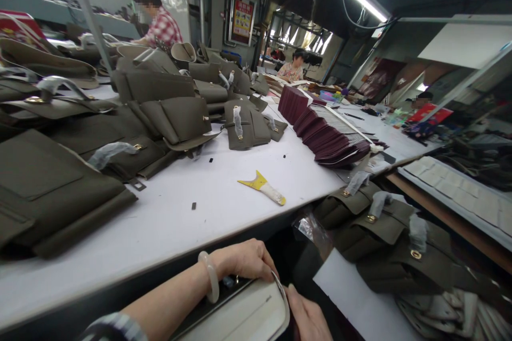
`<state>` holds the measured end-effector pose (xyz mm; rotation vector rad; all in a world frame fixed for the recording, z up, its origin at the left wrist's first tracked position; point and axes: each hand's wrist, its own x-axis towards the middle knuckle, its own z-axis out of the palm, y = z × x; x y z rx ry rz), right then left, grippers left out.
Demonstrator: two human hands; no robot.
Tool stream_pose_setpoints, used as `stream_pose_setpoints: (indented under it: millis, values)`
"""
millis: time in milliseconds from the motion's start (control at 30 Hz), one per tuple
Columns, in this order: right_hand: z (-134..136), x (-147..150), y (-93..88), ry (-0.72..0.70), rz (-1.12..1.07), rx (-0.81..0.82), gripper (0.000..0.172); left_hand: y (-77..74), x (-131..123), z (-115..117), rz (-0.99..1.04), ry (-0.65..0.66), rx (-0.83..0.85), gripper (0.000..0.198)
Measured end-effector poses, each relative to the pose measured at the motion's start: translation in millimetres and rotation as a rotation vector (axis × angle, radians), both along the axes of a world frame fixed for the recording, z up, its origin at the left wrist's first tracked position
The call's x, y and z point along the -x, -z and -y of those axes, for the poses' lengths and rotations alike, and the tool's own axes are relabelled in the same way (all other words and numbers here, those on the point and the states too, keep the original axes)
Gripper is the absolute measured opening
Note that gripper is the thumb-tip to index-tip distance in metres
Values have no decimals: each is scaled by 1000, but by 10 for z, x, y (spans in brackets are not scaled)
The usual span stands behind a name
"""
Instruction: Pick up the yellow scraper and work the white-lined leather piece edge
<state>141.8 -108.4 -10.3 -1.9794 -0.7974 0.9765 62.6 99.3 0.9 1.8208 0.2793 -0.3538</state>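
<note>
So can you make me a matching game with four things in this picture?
Things:
1. bangle
2. forked tool
3. cream piece
4. big stack

Clues:
A. maroon
B. between the left hand and the right hand
C. worn on the left arm
D. partly yellow, lying on the white table

Pairs: 1-C, 2-D, 3-B, 4-A

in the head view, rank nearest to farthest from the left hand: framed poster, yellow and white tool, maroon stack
1. Yellow and white tool: on the white table, beyond the left hand
2. Maroon stack: farther back, rightward
3. Framed poster: far background
</note>
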Motion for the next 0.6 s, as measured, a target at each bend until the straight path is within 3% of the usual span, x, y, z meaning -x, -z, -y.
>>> stream_pose_setpoints:
  millis: [167, 400, 600]
  values:
    - [-63, -144, -55, -2, -77, 59, 69, -58, 21, 3, -4, 6, -15, 28]
    - [-218, -153, -242, -114, -534, 16, 60, -80, 28, -4, -9, 18, -44, 27]
    - [-275, -176, -304, -137, -603, 21, 60, -144, 49, -10, 4, 38, -73, 26]
